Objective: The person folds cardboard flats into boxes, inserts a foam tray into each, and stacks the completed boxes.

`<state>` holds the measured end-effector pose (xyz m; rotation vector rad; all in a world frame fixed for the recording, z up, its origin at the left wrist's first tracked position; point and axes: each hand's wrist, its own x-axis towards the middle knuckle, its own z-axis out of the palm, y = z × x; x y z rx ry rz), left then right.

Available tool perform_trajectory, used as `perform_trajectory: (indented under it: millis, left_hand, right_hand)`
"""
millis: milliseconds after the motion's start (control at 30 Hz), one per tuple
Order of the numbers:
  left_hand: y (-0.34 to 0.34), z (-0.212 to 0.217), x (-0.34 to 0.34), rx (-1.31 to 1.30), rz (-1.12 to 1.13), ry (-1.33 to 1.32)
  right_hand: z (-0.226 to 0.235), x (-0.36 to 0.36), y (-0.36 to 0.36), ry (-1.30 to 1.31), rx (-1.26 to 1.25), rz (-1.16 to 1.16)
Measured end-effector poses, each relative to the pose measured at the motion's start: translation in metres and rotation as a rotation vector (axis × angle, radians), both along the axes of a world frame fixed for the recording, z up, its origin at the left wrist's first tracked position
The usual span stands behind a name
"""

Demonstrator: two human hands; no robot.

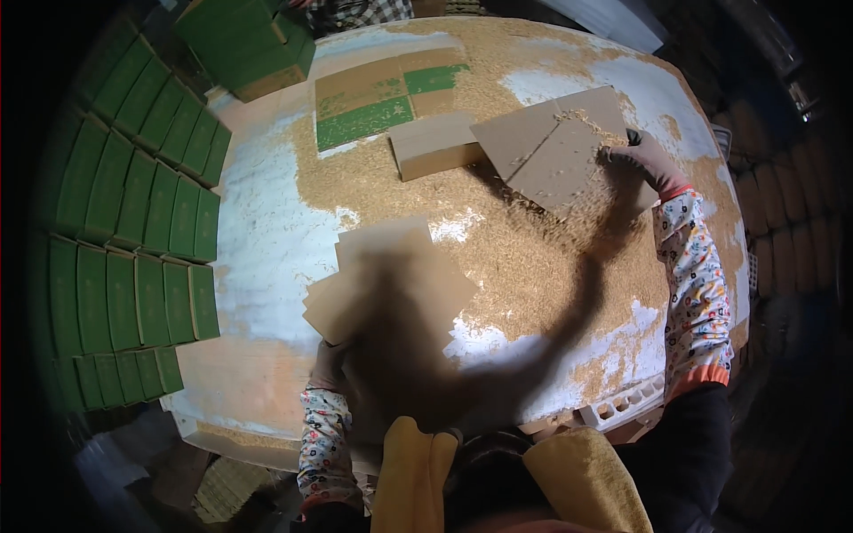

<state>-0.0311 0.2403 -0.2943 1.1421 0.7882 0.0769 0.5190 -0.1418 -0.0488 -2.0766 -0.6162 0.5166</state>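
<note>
My gloved right hand (647, 162) pinches the right edge of a flat brown cardboard sheet (542, 147), creased across and tilted above the table. Loose tan flakes, like wood shavings, lie on it and spill off its near edge. At the near left, my gloved left hand (330, 362) is closed at the lower corner of another flat cardboard blank (391, 275) with stepped flaps; my shadow darkens it and hides the fingertips. A low cardboard box (435, 147) sits just left of the tilted sheet.
The white-topped table (258, 222) is strewn with shavings (498, 258). Printed green-and-brown cardboard (364, 120) lies flat at the back. Green boxes (124, 204) are stacked along the left, more (240, 44) at the far left. A white perforated block (622, 404) stands at the near edge.
</note>
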Motion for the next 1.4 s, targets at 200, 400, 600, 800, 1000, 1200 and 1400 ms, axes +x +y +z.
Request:
perform_trajectory:
  millis: [200,400,600,800,1000,1200,1400]
  left_hand:
    - [-0.010,0.007,-0.016,-0.242,0.142,-0.090]
    - [-0.002,-0.066,-0.053,-0.435,0.284,-0.187]
    - [-0.016,-0.078,-0.012,-0.380,0.089,-0.224]
    - [-0.003,0.005,-0.003,-0.275,0.187,-0.153]
    - [-0.036,-0.019,-0.034,0.190,0.273,-0.457]
    - [-0.119,0.145,-0.062,0.086,0.983,-0.284]
    - [-0.146,0.185,-0.307,0.646,1.297,-0.027]
  right_hand:
    - [-0.050,-0.048,0.188,-0.573,-0.330,0.524]
    - [-0.107,-0.006,0.332,-0.389,-0.810,0.615]
    - [-0.233,0.072,0.293,-0.138,-0.839,0.543]
    - [-0.067,-0.060,0.255,-0.323,-0.401,0.453]
    - [-0.019,-0.296,0.198,-1.008,-0.107,0.452]
    - [-0.034,-0.500,0.202,-0.853,0.099,0.722]
    - [-0.001,-0.681,0.264,-0.408,0.737,1.077]
